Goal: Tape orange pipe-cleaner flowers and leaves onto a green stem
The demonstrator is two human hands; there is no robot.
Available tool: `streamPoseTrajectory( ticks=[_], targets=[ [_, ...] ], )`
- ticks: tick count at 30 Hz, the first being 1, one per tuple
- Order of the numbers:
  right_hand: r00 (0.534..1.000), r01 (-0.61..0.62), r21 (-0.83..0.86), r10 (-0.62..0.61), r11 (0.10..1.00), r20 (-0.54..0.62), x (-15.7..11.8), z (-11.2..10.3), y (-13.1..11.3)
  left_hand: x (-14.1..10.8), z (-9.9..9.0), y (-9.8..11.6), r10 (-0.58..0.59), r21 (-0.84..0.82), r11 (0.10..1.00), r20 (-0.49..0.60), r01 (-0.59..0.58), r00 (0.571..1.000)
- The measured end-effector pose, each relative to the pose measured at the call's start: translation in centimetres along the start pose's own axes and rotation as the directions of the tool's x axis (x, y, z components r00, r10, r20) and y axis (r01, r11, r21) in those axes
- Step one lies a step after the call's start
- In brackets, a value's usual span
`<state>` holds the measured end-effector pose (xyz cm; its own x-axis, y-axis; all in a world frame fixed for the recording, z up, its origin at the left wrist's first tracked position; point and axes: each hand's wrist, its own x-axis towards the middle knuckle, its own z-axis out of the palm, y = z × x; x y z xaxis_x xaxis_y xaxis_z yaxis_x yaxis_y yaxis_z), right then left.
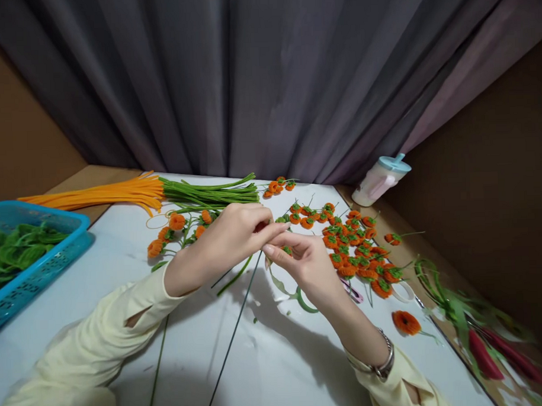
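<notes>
My left hand (240,228) and my right hand (302,258) meet above the table, fingertips pinched together. From between them a thin dark green wire stem (235,340) slants down toward the bottom edge. A strip of green floral tape (279,284) hangs below my right fingertips, leading to a green tape roll (306,303) on the table. Behind the fingers, a bit of green and orange shows; my hands hide most of it. A short green fuzzy stem (235,276) and a longer green stem (158,370) lie under my left arm.
Orange flower heads (350,244) crowd the right side. Orange flowers on stems (177,221), orange pipe cleaners (106,193) and green pipe cleaners (208,193) lie left and behind. A blue basket (46,264) holds green leaves. A tumbler (379,180) and red-handled pliers (485,352) are at right.
</notes>
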<state>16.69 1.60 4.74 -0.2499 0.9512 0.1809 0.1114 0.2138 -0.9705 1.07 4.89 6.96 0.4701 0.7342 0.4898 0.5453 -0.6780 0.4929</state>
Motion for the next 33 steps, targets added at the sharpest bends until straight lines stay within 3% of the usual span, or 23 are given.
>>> streamPoseTrajectory(
  ticks=[4,11,15,22,29,33],
  targets=[
    [0.995,-0.097,0.008,0.097,0.995,0.016,0.0,0.1,0.2,0.2,0.1,-0.5,0.021,-0.025,0.999,0.042,-0.020,0.999],
    [0.966,-0.259,0.286,0.250,0.923,0.071,0.4,0.1,0.3,0.6,0.0,-0.4,-0.164,-0.160,0.972,0.048,0.170,0.985],
    [0.947,-0.320,0.326,0.294,0.890,0.127,0.5,-0.2,0.2,0.6,0.0,-0.1,-0.240,-0.202,0.948,0.064,0.248,0.969],
    [0.948,-0.319,0.390,0.289,0.864,0.134,0.6,-0.2,0.3,0.8,-0.6,0.3,-0.271,-0.303,0.903,0.146,0.304,0.951],
    [0.960,-0.272,0.344,0.280,0.899,0.028,0.3,0.2,0.3,0.9,-1.2,0.3,-0.258,-0.278,0.908,0.214,0.312,0.942],
    [0.963,-0.266,0.272,0.269,0.925,0.027,0.1,0.1,0.3,0.9,-1.5,0.2,-0.239,-0.232,0.928,0.228,0.291,0.944]
  ],
)
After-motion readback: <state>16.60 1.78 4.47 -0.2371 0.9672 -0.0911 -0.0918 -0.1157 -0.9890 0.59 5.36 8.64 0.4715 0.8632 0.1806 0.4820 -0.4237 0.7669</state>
